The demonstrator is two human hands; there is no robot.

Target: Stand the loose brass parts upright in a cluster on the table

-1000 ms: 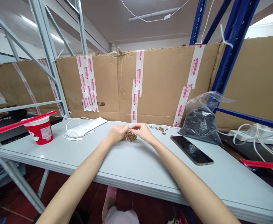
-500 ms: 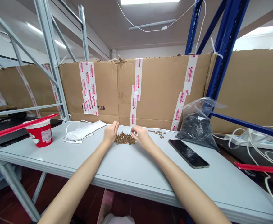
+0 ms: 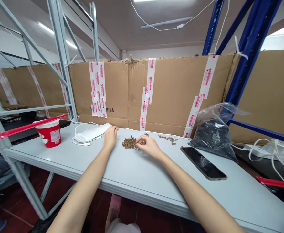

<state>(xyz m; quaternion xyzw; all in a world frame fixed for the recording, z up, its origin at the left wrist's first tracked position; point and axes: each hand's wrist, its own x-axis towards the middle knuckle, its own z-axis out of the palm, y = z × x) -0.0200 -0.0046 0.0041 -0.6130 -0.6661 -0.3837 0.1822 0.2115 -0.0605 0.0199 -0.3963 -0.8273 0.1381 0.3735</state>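
Note:
A cluster of small brass-coloured pieces [image 3: 129, 142], many of them upright, stands on the grey table [image 3: 122, 168]. At its right edge is my right hand [image 3: 148, 146], thumb and index finger pinched together at the pieces; what lies between the fingertips is too small to make out. My left hand [image 3: 110, 136] rests to the left of the cluster, beside a white sleeve-like item, its fingers closed together; whatever they hold, if anything, is hidden. Loose small metal pieces [image 3: 169, 139] are scattered farther right, with a few more behind my right hand.
On the right lie a black phone [image 3: 205, 163] and a clear bag of dark material [image 3: 212, 136]. At the left stands a red cup [image 3: 50, 134], near the white item [image 3: 90, 134] with its cable. A cardboard wall [image 3: 171, 94] runs along the back.
My left hand has moved left, away from the cluster. My right hand has come lower and over the cluster's right edge. The whole view has shifted somewhat.

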